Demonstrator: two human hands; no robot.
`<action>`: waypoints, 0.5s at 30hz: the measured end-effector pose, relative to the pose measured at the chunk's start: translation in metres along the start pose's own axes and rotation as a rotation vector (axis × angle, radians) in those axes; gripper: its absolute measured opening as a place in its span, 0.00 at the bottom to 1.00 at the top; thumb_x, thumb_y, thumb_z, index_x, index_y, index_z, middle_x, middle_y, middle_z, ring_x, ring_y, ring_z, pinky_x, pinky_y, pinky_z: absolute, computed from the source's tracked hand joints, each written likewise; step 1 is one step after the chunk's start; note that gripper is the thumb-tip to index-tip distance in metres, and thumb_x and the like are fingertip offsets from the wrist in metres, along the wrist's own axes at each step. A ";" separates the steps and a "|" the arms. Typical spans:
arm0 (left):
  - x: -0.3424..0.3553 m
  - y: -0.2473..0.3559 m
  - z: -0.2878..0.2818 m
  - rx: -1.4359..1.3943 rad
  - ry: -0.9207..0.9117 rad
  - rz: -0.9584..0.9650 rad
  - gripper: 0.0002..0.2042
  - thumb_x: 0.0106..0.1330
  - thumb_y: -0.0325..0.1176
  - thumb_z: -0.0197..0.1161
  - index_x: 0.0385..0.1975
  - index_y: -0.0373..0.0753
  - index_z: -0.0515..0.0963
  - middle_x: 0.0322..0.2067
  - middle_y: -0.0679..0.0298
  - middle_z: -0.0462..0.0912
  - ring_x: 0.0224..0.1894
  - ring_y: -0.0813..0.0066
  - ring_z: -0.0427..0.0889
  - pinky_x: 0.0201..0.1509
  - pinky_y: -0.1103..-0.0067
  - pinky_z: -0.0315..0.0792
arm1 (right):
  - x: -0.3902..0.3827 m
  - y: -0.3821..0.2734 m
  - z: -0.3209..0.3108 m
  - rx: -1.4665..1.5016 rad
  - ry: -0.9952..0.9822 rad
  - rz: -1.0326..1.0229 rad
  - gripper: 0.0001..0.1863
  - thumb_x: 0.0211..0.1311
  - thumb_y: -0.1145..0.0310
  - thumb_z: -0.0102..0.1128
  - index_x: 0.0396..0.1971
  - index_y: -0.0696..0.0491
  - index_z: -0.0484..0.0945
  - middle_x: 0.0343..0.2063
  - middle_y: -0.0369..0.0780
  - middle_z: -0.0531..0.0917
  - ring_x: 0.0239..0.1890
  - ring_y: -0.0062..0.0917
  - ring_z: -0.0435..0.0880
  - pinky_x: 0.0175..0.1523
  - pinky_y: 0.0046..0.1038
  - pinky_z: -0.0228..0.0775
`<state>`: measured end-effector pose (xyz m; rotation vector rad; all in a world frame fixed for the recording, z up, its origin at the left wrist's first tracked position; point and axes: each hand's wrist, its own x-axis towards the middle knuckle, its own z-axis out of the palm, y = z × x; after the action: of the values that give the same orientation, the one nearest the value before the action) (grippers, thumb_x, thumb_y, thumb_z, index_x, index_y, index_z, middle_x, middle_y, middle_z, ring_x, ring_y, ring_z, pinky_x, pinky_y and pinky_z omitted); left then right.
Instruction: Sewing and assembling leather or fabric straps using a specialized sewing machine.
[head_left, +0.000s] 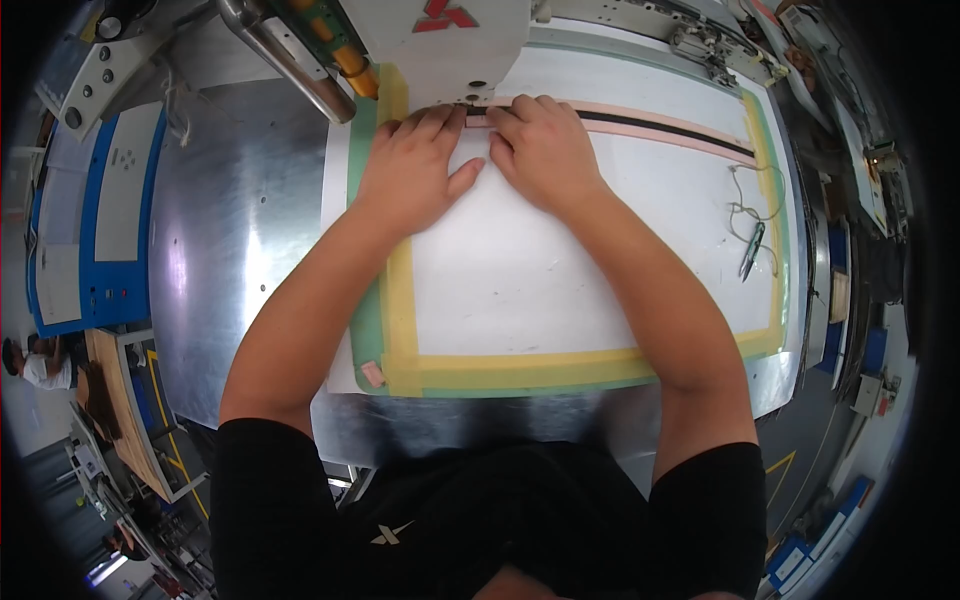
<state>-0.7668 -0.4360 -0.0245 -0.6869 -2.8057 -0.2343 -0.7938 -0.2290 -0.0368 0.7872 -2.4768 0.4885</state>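
Note:
A long pink strip with a black band along its middle (665, 134) runs from under the machine head (450, 60) toward the right side of a white board (540, 270). My left hand (412, 168) lies flat at the strip's left end, fingertips close under the head and thumb apart. On the strip just right of the head rests my right hand (545, 150), its fingers slightly bent and its thumb apart from the left thumb. What lies under the fingertips is hidden. Small green thread snips (752, 250) with a thin cord lie on the board's right side.
Yellow tape (520, 370) over a green border frames the board. A small pink scrap (373, 374) sits at its near left corner. Left are a metal table (240, 230), a metal tube (310, 85) and a blue-and-white cabinet (120, 210). A person (48, 370) is farther off.

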 end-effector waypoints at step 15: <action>-0.001 0.000 0.000 -0.015 0.001 -0.006 0.31 0.71 0.50 0.63 0.67 0.35 0.74 0.64 0.54 0.77 0.66 0.58 0.74 0.68 0.61 0.67 | 0.000 0.000 0.002 -0.010 -0.029 0.009 0.08 0.60 0.67 0.64 0.36 0.52 0.87 0.32 0.37 0.82 0.41 0.33 0.81 0.48 0.37 0.72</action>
<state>-0.7667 -0.4366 -0.0251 -0.6814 -2.8086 -0.2565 -0.7947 -0.2302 -0.0382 0.7851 -2.5080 0.4707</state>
